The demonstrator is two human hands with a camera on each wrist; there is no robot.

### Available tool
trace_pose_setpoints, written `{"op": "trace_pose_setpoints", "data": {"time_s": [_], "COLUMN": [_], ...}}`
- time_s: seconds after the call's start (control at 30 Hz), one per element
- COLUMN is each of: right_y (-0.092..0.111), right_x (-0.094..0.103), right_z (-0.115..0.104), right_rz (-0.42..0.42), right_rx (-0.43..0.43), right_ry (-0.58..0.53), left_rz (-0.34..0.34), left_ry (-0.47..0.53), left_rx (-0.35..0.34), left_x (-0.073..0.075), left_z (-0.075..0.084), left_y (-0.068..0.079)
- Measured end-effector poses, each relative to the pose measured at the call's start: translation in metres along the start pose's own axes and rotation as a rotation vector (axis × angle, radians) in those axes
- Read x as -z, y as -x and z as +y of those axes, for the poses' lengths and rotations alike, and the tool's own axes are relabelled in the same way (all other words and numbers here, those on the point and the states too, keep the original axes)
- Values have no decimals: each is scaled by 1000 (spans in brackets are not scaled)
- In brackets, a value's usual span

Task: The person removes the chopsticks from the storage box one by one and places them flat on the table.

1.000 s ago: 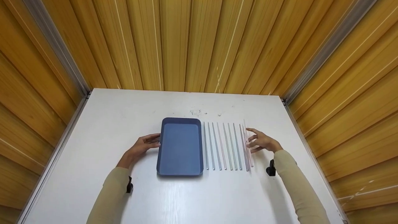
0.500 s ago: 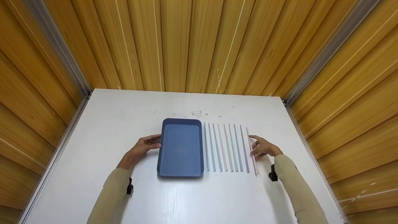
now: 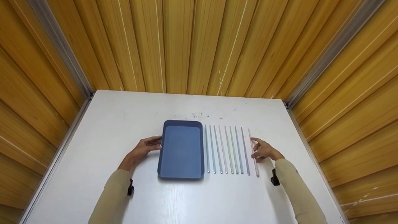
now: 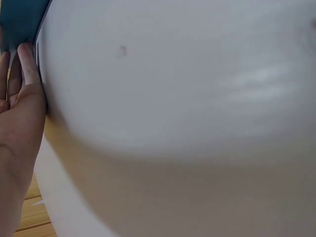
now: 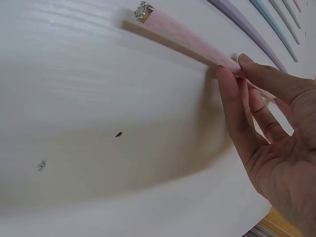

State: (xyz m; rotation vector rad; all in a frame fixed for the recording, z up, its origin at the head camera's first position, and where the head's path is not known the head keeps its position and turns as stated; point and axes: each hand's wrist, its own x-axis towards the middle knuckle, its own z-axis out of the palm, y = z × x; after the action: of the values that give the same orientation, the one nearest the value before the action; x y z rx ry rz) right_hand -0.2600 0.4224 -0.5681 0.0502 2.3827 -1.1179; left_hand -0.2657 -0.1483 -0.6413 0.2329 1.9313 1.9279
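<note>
A blue rectangular tray (image 3: 182, 152) lies on the white table with nothing in it. My left hand (image 3: 144, 147) touches the tray's left side, its fingers mostly straight against the wall; in the left wrist view the fingertips meet the tray's edge (image 4: 22, 19). My right hand (image 3: 264, 150) pinches a pale pink chopstick (image 5: 182, 37) between thumb and fingers. This chopstick, with a silver patterned end cap, is at the right end of a row, close over the table. Left of it lies a purple chopstick (image 3: 245, 152), apart from it.
Several pastel chopsticks (image 3: 223, 149) lie side by side between the tray and the purple one, roughly parallel. Wood-patterned walls (image 3: 174, 46) enclose the table (image 3: 186, 202) at the back and sides. Dark marks (image 3: 197, 115) spot the tabletop behind the tray.
My right hand has moved the pink chopstick right and toward me, from overlapping the purple one to a spot beside it. My left hand has stayed at the tray.
</note>
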Motion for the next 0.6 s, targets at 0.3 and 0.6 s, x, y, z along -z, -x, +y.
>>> {"op": "trace_pose_setpoints", "data": {"time_s": [0.3, 0.6], "right_y": [-2, 0], "right_x": [-2, 1], "right_z": [3, 12], "right_rz": [10, 79], "right_rx": [20, 50], "right_ry": [15, -13], "left_rz": [27, 28], "left_ry": [12, 11], "left_rx": [25, 20], "left_x": [-2, -5], "left_z": [2, 4], "left_y": [0, -6]}}
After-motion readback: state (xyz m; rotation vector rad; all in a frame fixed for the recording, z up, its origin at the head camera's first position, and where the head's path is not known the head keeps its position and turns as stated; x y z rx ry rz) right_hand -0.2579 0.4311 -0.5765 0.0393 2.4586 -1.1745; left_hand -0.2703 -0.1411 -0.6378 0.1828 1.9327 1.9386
